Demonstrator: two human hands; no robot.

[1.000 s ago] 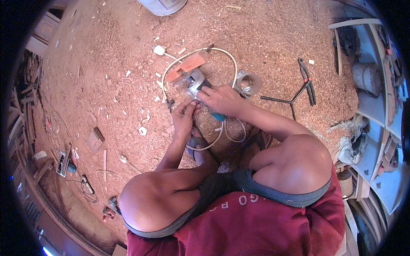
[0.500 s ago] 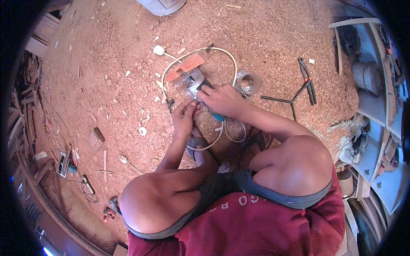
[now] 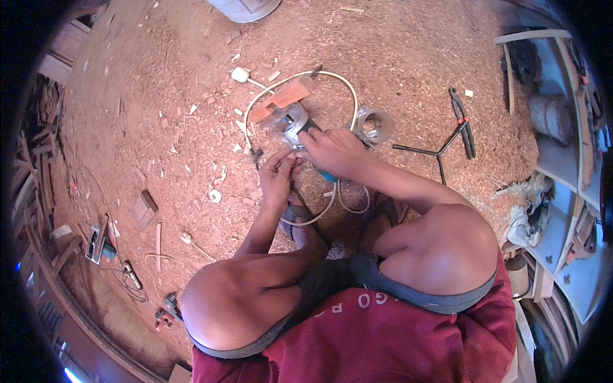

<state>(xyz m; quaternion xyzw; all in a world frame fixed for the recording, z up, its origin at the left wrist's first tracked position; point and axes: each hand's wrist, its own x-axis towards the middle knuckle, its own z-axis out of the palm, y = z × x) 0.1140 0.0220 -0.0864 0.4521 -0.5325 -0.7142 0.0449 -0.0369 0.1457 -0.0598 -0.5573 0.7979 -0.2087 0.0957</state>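
A trim router [image 3: 294, 124] with a silver metal end and a teal body lies slantwise between my feet and a reddish wood block [image 3: 288, 94]. My right hand [image 3: 335, 152] is closed over its body, covering most of it. Fingertips of my left hand [image 3: 278, 175] are pinched together against the router's near side, close to my right fingertips. Whatever they pinch is too small or hidden to make out. The pale power cord [image 3: 355, 96] loops around the tool, its white plug [image 3: 240, 75] lying beyond. Just right of the router is a round, clear-and-metal part [image 3: 375, 125].
Wood shavings cover the ground. Black-and-red pliers [image 3: 461, 118] and a three-armed black wrench [image 3: 438, 153] lie to the right, before shelves [image 3: 554, 156]. Leftward are a wood block [image 3: 144, 208], a drill [image 3: 168, 311] and a corded tool [image 3: 98, 241]. A bucket [image 3: 246, 9] stands far ahead.
My right fingers have shifted slightly down the router, nearer my left fingertips. The left hand keeps its pinch, and the router stays in place. The whole view has shifted a little.
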